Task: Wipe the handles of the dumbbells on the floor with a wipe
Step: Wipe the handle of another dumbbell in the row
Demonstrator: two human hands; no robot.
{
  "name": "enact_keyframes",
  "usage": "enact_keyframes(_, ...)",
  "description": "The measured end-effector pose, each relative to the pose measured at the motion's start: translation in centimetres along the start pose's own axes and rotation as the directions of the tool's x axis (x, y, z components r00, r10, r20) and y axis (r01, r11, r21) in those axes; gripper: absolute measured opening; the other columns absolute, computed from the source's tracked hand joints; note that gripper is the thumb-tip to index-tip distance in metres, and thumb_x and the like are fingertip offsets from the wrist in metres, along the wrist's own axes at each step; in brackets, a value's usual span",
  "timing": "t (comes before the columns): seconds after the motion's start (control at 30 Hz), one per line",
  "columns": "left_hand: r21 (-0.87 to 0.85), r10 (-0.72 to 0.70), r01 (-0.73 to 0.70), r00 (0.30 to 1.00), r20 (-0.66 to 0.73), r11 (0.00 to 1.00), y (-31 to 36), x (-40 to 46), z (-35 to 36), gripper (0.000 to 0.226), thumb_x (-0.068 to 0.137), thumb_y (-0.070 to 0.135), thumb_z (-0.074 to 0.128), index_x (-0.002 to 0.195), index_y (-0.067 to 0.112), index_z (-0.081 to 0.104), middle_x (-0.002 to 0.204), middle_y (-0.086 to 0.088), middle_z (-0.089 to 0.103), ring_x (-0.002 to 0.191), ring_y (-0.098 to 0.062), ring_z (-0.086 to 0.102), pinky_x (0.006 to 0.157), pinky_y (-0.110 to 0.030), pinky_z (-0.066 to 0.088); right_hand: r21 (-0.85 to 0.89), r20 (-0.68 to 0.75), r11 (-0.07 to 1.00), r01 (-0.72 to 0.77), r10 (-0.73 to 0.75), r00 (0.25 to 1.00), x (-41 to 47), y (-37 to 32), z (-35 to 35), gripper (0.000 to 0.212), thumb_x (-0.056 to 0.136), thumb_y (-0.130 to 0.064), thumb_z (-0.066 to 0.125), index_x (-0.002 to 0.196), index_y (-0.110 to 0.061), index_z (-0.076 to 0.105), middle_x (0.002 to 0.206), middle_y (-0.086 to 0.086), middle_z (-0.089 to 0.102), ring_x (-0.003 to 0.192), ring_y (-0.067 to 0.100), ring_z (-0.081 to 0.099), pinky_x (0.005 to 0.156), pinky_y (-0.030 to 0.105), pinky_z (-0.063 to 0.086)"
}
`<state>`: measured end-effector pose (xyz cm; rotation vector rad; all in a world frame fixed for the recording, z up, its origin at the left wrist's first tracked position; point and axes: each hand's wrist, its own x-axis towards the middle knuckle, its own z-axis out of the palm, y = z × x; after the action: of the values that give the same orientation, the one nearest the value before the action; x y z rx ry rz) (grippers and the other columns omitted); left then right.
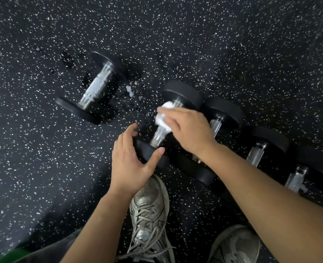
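Several black dumbbells with silver handles lie on the speckled floor. One dumbbell (95,86) lies apart at the left. The middle dumbbell (183,93) has my right hand (187,128) over its handle (157,137), gripping a crumpled white wipe (163,115) wrapped round the bar. My left hand (130,160) cups the near black head (147,150) of that dumbbell, thumb on its rim, fingers spread. More dumbbells (223,112) lie in a row to the right, partly hidden by my right forearm.
Small white scraps (130,91) and wet spots lie on the black rubber floor (43,149) between the left and middle dumbbells. My two grey sneakers (149,215) stand just below the dumbbells.
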<state>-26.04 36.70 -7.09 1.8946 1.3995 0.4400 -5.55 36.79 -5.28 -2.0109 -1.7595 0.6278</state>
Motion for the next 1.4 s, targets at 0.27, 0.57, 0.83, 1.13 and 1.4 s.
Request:
enact_keyframes(0.27, -0.006, -0.004, 0.004, 1.0, 0.001, 1.0, 0.0, 0.2, -0.1, 0.093, 0.081, 0.07, 0.065, 0.151, 0.016, 0.037, 0.132, 0.001, 0.053, 0.126, -0.015, 0.049, 0.111, -0.044, 0.041, 0.01, 0.316, 0.996, 0.086, -0.084, 0.945, -2.1, 0.1, 1.2, 0.042, 0.099, -0.02, 0.055, 0.137, -0.04, 0.061, 0.137, -0.01, 0.066, 0.117, 0.019, 0.066, 0.097, 0.041, 0.053)
enact_keyframes(0.57, 0.011, -0.013, 0.013, 1.0, 0.014, 1.0, 0.4, 0.2, -0.2, 0.096, 0.08, 0.074, 0.062, 0.152, 0.018, 0.036, 0.134, 0.002, 0.051, 0.126, -0.015, 0.047, 0.111, -0.043, 0.041, -0.06, -0.085, 0.988, -0.142, 0.137, 0.987, -0.9, 1.3, 0.7, 0.036, 0.106, -0.031, 0.047, 0.138, -0.035, 0.062, 0.134, -0.011, 0.067, 0.105, 0.018, 0.071, 0.084, 0.038, 0.058)
enact_keyframes(0.83, 0.02, -0.017, 0.016, 0.999, 0.031, 1.0, 0.3, 0.5, -0.6, 0.105, 0.073, 0.076, 0.069, 0.154, 0.02, 0.033, 0.135, 0.004, 0.051, 0.128, -0.013, 0.048, 0.108, -0.048, 0.045, 0.206, 0.249, 0.978, -0.016, -0.037, 0.968, -1.4, 0.1, 1.3, 0.032, 0.102, -0.036, 0.056, 0.133, -0.042, 0.063, 0.13, -0.013, 0.069, 0.11, 0.003, 0.067, 0.096, 0.036, 0.054)
enact_keyframes(1.13, 0.039, -0.073, 0.075, 0.996, -0.051, 0.996, 0.2, 1.1, -1.7, 0.085, 0.088, 0.066, 0.058, 0.152, 0.016, 0.035, 0.137, 0.0, 0.051, 0.126, -0.016, 0.05, 0.11, -0.046, 0.043, 0.033, 0.135, 0.999, 0.033, -0.037, 0.99, -0.5, -0.1, 2.2, 0.034, 0.103, -0.029, 0.051, 0.132, -0.038, 0.065, 0.133, -0.01, 0.068, 0.103, 0.02, 0.071, 0.087, 0.04, 0.057)
enact_keyframes(1.4, 0.105, -0.066, 0.075, 0.994, -0.088, 0.992, 0.1, 1.2, -2.2, 0.085, 0.087, 0.063, 0.062, 0.153, 0.017, 0.034, 0.14, -0.003, 0.051, 0.131, -0.02, 0.047, 0.114, -0.042, 0.038, 0.154, -0.119, 0.987, -0.036, 0.055, 0.991, 2.0, -0.3, 2.2, 0.033, 0.103, -0.03, 0.053, 0.133, -0.034, 0.066, 0.128, -0.009, 0.071, 0.096, 0.013, 0.072, 0.082, 0.04, 0.059)
